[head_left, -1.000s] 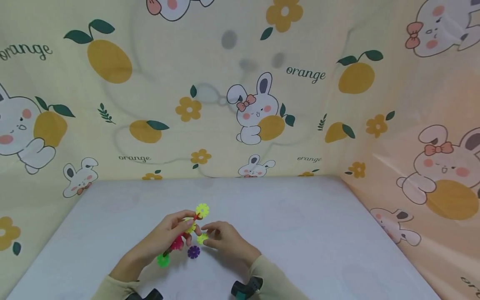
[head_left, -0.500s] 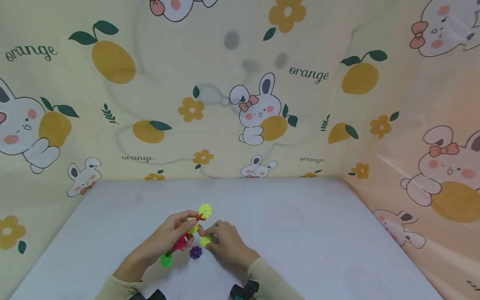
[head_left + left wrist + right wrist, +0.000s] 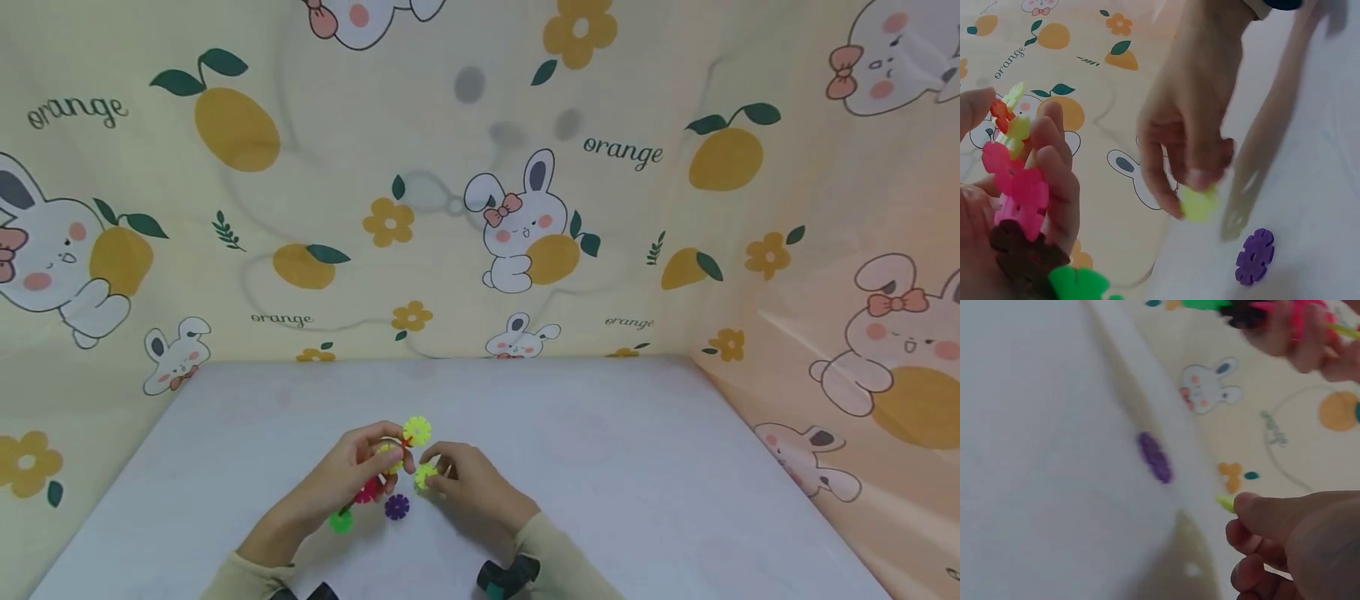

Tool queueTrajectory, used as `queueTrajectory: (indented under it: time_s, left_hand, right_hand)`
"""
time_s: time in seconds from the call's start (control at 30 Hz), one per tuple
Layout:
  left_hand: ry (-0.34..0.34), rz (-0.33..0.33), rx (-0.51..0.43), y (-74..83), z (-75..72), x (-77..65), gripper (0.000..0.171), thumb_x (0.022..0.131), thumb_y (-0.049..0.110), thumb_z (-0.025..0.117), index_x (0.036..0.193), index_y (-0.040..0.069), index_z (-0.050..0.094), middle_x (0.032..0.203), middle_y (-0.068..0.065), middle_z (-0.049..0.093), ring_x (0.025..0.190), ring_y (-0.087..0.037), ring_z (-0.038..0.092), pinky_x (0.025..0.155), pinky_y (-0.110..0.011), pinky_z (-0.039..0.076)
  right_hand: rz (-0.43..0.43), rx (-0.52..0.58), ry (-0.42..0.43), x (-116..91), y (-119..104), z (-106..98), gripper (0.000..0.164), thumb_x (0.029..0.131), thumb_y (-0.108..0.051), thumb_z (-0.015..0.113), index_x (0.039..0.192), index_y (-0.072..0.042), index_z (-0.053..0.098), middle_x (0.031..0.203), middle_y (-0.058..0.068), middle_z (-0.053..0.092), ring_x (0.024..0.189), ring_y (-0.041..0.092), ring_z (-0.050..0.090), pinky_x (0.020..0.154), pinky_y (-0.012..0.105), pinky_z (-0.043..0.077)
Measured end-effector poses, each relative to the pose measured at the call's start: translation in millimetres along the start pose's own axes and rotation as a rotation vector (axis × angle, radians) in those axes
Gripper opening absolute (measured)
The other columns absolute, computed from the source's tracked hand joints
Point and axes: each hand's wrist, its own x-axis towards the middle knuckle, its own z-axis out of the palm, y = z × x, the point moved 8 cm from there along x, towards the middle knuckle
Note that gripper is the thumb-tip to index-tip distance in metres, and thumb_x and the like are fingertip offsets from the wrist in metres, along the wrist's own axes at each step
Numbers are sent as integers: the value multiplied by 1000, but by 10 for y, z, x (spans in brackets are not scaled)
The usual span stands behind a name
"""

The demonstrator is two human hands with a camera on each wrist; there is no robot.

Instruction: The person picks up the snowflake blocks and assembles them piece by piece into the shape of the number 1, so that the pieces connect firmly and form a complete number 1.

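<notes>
Your left hand (image 3: 341, 468) grips a chain of linked discs (image 3: 1025, 197). Its long axis runs diagonally, from the green disc (image 3: 341, 522) on that hand's near side to a yellow end disc (image 3: 417, 431) ahead and right, past the fingertips. Your right hand (image 3: 477, 487) pinches a loose yellow disc (image 3: 425, 477) between both hands; the right wrist view shows it edge-on. Only the wrist views clearly expose the brown disc (image 3: 1022, 256). The purple disc (image 3: 397, 507) lies on the tabletop (image 3: 637, 467), nearer you than your left fingertips.
</notes>
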Motion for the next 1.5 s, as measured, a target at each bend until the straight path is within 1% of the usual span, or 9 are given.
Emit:
queueTrajectory:
  time_s: [0.1, 0.27, 0.43, 0.67, 0.8, 0.97, 1.2, 1.33, 1.5]
  left_hand:
    - [-20, 14, -31, -12, 24, 2, 33, 105, 25, 55, 126, 0, 51, 98, 0, 71, 66, -6, 59, 58, -17, 50]
    - [-57, 25, -105, -29, 77, 7, 37, 105, 23, 55, 131, -1, 44, 96, 1, 71, 66, -6, 62, 60, -18, 53]
    - [-47, 9, -75, -45, 101, 11, 39, 106, 25, 54, 135, 0, 45, 90, 3, 69, 63, -5, 55, 58, -18, 48]
    - [-28, 42, -34, -36, 106, 16, 35, 106, 25, 54, 128, -1, 50, 86, 5, 65, 63, -6, 53, 58, -19, 48]
    - [-16, 56, -25, -25, 102, 21, 29, 105, 24, 56, 122, 0, 51, 86, 4, 66, 63, -7, 53, 58, -20, 48]
    - [-1, 35, -12, -33, 97, 30, 26, 102, 24, 61, 115, 3, 53, 87, 3, 72, 67, -8, 55, 62, -21, 50]
    - [28, -36, 34, -88, 83, 45, 29, 100, 28, 63, 115, 3, 58, 80, 2, 70, 49, -4, 35, 46, -18, 31]
    - [20, -40, 57, -100, 84, 50, 34, 105, 31, 54, 123, 3, 59, 83, -1, 65, 50, -6, 35, 45, -18, 31]
    - [21, -51, 48, -113, 79, 43, 54, 109, 47, 34, 127, 2, 59, 92, -2, 68, 64, -9, 44, 50, -17, 35]
  right_hand:
    - [-51, 49, 64, -36, -61, -171, 25, 95, -17, 70, 119, -12, 68, 85, -3, 62, 66, 7, 52, 59, 20, 45]
    - [-109, 151, 142, -128, -210, -423, 24, 98, -15, 67, 122, -12, 67, 85, 2, 62, 63, 6, 48, 58, 19, 41]
    - [-171, 262, 175, -194, -376, -562, 27, 99, -11, 65, 125, -6, 65, 86, 17, 65, 61, 5, 47, 58, 19, 42]
    - [-226, 344, 227, -294, -566, -679, 29, 99, -8, 64, 127, -6, 64, 85, 16, 63, 61, 6, 48, 60, 19, 45]
    - [-243, 378, 246, -345, -644, -721, 30, 99, -8, 63, 129, -6, 63, 85, 17, 61, 62, 6, 49, 61, 20, 46]
    - [-240, 403, 243, -387, -703, -729, 31, 99, -9, 62, 131, -7, 63, 89, 19, 63, 65, 8, 51, 64, 21, 48]
    - [-234, 399, 230, -410, -752, -703, 32, 99, -11, 63, 131, -8, 64, 93, 19, 65, 68, 9, 53, 66, 20, 50]
    - [-245, 391, 232, -407, -765, -687, 32, 99, -9, 64, 130, -6, 65, 93, 20, 67, 68, 8, 54, 65, 21, 49]
    - [-235, 375, 244, -406, -760, -679, 31, 99, -9, 64, 129, -6, 65, 93, 19, 67, 68, 9, 55, 66, 21, 50]
